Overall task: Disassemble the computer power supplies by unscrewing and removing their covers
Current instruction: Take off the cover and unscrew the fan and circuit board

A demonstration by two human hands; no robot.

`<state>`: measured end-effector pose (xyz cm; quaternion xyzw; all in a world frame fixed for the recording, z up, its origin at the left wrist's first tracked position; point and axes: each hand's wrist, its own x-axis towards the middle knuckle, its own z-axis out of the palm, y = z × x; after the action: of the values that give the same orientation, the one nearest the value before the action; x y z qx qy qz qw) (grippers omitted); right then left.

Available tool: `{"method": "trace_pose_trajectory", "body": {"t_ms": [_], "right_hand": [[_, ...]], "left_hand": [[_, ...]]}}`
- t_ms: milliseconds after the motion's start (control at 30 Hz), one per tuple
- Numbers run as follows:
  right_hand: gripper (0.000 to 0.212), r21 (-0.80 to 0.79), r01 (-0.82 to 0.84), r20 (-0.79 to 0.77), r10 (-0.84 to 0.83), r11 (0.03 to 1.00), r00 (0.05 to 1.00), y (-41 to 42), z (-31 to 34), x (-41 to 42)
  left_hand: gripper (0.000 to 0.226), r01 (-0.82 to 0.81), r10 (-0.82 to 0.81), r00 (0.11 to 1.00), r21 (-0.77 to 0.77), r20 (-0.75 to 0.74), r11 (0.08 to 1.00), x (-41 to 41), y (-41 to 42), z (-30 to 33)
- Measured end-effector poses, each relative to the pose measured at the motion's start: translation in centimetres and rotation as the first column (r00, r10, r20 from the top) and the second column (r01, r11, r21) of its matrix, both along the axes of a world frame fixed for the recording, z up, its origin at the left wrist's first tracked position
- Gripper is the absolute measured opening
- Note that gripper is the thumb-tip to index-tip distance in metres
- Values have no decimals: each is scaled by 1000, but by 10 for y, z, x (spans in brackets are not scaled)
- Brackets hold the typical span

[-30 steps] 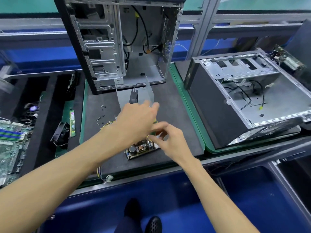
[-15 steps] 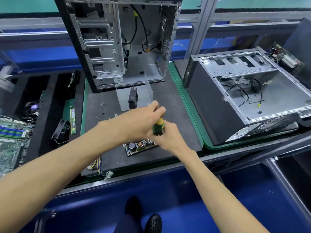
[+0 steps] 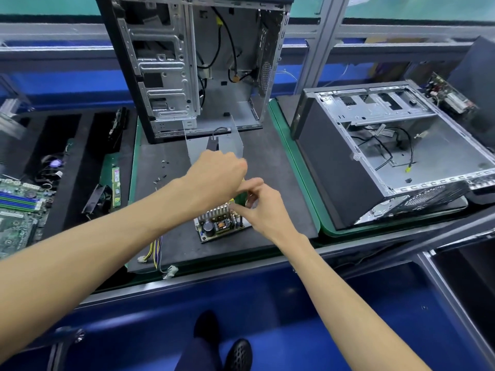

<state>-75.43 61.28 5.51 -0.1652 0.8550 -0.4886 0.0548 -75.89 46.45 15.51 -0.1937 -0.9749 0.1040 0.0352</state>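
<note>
Centrally, on the dark mat, both hands meet over a bare supply board that lies flat near the mat's near edge. The left hand is curled into a fist over a green-and-yellow screwdriver, of which only a sliver of the handle shows below the knuckles. The right hand sits just right of it, thumb and forefinger pinched together at the tool's shaft; whether they actually grip it cannot be told. On the board a finned heatsink stands beside a dark capacitor. A wire bundle runs from under the left forearm to white plugs at the mat's near edge. Just beyond the hands stands the supply's grey cover, with a black socket inside. Loose screws lie left of it. An upright case stands at the far side, a second case lies on the right, and a motherboard sits far left.
</note>
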Motion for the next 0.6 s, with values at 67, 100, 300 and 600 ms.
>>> {"method": "trace_pose_trajectory", "body": {"t_ms": [67,100,300,600], "right_hand": [[26,27,-2,-5,2,1000,1000,1,0,-2],[27,42,-2,10,1,999,1000,2,-1,-3],[30,6,19,70,-20,1000,997,-4,-7,9],[21,-51,-15,24,16,999,1000,-3,-10,4]], "left_hand": [[30,139,-169,977,218,127,966,7,-4,-1],[24,186,-251,945,283,212,941,10,-5,1],[44,-23,22,999,11,37,1000,16,10,-6],[34,33,-31,999,-74,32,997,11,5,-3]]}}
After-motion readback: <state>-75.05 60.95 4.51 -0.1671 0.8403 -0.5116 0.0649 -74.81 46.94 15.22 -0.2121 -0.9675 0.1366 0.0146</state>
